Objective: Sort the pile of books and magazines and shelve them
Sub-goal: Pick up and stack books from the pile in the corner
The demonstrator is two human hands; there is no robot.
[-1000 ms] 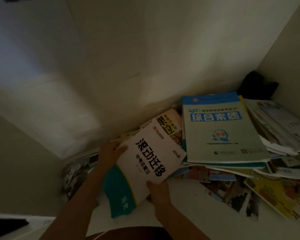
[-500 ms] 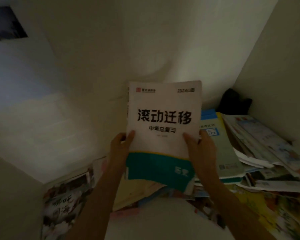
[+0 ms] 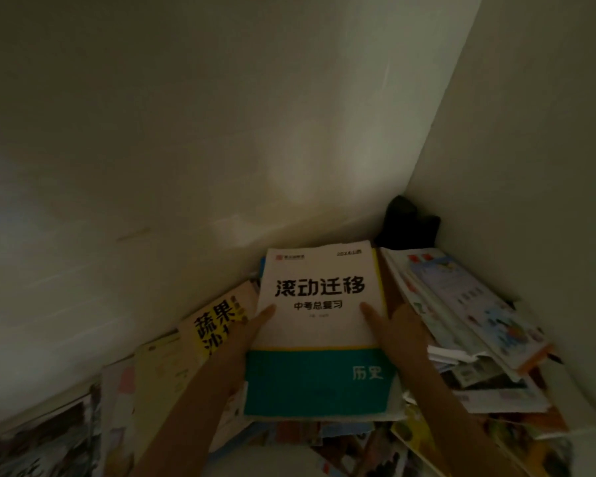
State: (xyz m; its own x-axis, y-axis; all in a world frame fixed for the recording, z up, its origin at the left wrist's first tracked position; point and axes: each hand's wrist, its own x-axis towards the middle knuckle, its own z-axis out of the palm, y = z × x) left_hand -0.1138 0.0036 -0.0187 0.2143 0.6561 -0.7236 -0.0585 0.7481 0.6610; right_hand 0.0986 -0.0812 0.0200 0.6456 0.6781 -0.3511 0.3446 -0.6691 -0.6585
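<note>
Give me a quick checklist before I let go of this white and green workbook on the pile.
1. Left hand holds the white and green workbook at its left edge: ok.
2. Right hand holds its right edge: ok.
3. Cover faces up, title readable: ok.
4. Workbook fully resting on the pile: cannot tell.
5. Magazine stack to the right lies tidy: not ok, it is fanned out.
6. Dark object in the corner is apart from the workbook: ok.

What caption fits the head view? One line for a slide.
Both hands, left and right, hold a white-and-teal workbook over the book pile.
</note>
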